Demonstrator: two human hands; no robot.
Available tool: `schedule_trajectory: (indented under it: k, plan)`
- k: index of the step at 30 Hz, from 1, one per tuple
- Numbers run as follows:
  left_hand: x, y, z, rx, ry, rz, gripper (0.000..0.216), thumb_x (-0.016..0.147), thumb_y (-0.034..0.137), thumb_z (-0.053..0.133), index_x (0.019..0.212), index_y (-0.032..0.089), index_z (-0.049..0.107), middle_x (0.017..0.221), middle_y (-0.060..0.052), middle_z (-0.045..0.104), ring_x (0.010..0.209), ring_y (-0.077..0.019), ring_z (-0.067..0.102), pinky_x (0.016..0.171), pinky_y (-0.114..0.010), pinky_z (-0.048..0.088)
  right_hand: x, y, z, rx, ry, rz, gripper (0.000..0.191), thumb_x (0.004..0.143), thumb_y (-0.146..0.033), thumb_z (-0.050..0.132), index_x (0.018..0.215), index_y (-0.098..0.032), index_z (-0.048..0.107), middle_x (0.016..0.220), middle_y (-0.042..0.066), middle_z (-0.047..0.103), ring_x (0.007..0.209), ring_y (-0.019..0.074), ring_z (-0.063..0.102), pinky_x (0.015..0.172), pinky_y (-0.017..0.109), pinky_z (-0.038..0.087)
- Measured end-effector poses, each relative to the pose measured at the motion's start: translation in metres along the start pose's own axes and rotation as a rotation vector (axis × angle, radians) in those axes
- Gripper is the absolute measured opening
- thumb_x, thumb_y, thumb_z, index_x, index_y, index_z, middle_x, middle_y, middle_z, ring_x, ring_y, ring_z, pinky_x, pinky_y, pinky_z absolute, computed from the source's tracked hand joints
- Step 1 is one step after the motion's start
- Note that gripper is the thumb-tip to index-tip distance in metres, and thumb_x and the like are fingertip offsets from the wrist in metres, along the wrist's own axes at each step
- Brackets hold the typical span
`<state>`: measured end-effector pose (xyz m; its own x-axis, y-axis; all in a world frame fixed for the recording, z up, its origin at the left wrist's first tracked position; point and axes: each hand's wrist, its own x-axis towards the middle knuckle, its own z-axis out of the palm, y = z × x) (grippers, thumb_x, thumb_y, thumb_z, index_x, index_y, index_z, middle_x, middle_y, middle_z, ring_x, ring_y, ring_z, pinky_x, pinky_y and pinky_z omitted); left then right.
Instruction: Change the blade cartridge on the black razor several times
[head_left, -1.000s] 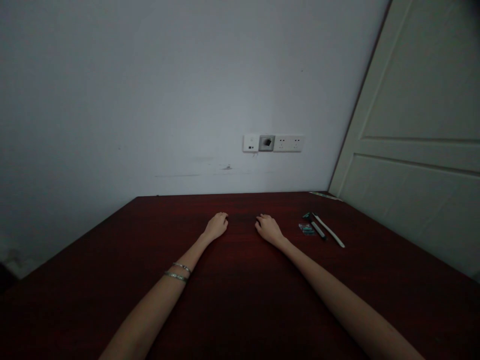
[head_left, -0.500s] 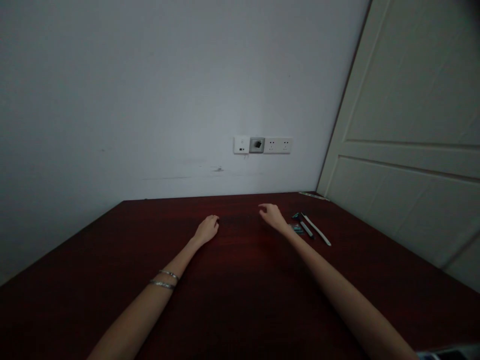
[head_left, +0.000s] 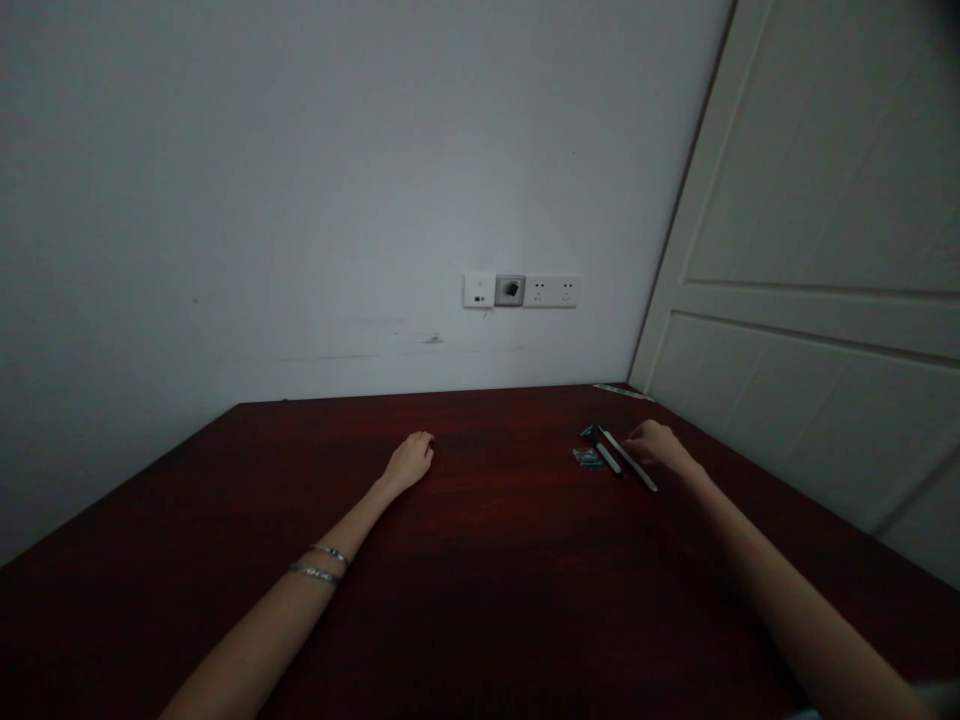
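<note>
My left hand (head_left: 410,459) rests palm down on the dark red table, its fingers loosely bent and nothing visible in them. On the right, my right hand (head_left: 651,441) is at a long, thin white stick (head_left: 639,472), its fingertips closed together on the stick's right side. The fingertips are small and dim. Left of that stick lies a tool with a grey handle and a dark, teal-tinted head (head_left: 608,459), shaped like a razor. Beside it is a small clear packet with teal pieces (head_left: 589,459).
A flat, pale patterned strip (head_left: 622,391) lies at the table's (head_left: 480,560) far right corner. Behind the table rises a wall with sockets (head_left: 551,291) and a switch plate (head_left: 479,290). A white panelled door (head_left: 795,250) borders the right side.
My right hand has moved right, over the small things, to the white stick, which now looks thinner and straighter. The packet is uncovered. My left hand stays in place.
</note>
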<state>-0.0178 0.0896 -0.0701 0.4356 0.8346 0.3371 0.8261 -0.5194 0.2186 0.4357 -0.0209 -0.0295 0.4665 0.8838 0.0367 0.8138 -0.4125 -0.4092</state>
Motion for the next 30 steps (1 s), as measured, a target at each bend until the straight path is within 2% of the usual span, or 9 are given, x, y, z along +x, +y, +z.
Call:
schedule_trajectory:
  k: [3,7,12,16,19,25,30]
  plan:
    - [0.000,0.000,0.000,0.002,0.002,-0.009,0.031,0.085,0.015,0.037,0.110,0.012,0.056,0.119,-0.013,0.056,0.113,-0.0207,0.050,0.095,-0.031,0.039,-0.005,-0.001,0.006,-0.013,0.039,-0.018,0.020,0.070,-0.025,0.058,0.078,-0.011,0.071,0.069,0.011,0.068,0.061,0.0180,0.064,0.053,0.022,0.042]
    - [0.000,-0.001,0.001,0.018,0.006,-0.006,0.032,0.084,0.015,0.038,0.111,0.012,0.056,0.119,-0.013,0.056,0.113,-0.0207,0.050,0.096,-0.031,0.038,-0.010,-0.009,0.009,-0.047,0.139,-0.120,0.024,0.072,-0.030,0.056,0.080,-0.014,0.071,0.079,0.013,0.069,0.078,0.0220,0.065,0.057,0.023,0.042]
    - [-0.001,-0.002,0.003,0.027,0.019,0.006,0.032,0.084,0.015,0.038,0.110,0.011,0.056,0.119,-0.013,0.056,0.113,-0.0207,0.051,0.096,-0.031,0.039,-0.016,-0.021,0.018,-0.077,0.061,-0.119,0.027,0.072,-0.037,0.058,0.078,-0.014,0.070,0.073,0.011,0.068,0.067,0.0201,0.065,0.053,0.022,0.040]
    - [0.000,-0.003,0.004,0.028,0.015,0.003,0.032,0.084,0.015,0.038,0.111,0.011,0.056,0.119,-0.013,0.056,0.113,-0.0204,0.051,0.096,-0.030,0.038,-0.019,-0.024,0.026,-0.079,0.027,-0.085,0.023,0.071,-0.032,0.058,0.075,-0.013,0.069,0.071,0.011,0.068,0.060,0.0184,0.064,0.051,0.022,0.040]
    - [0.000,-0.003,0.003,0.018,0.007,-0.001,0.032,0.085,0.015,0.037,0.111,0.011,0.056,0.119,-0.013,0.056,0.113,-0.0208,0.050,0.096,-0.031,0.038,-0.020,-0.023,0.030,-0.091,0.019,-0.084,0.021,0.070,-0.029,0.058,0.078,-0.014,0.069,0.073,0.011,0.068,0.062,0.0187,0.065,0.053,0.022,0.041]
    - [-0.002,0.001,0.000,0.015,0.006,-0.015,0.032,0.084,0.015,0.038,0.110,0.012,0.056,0.120,-0.013,0.056,0.114,-0.0202,0.050,0.096,-0.030,0.038,-0.024,-0.025,0.026,-0.083,0.102,-0.083,0.022,0.069,-0.033,0.059,0.079,-0.016,0.071,0.077,0.011,0.069,0.073,0.0221,0.066,0.057,0.023,0.041]
    - [0.001,0.007,-0.009,0.039,0.022,-0.117,0.030,0.082,0.018,0.042,0.108,0.014,0.058,0.110,-0.012,0.062,0.103,-0.0207,0.056,0.087,-0.030,0.043,-0.031,-0.052,0.013,0.065,0.194,-0.191,0.027,0.072,-0.036,0.056,0.082,-0.017,0.072,0.071,0.007,0.070,0.073,0.0204,0.066,0.058,0.021,0.041]
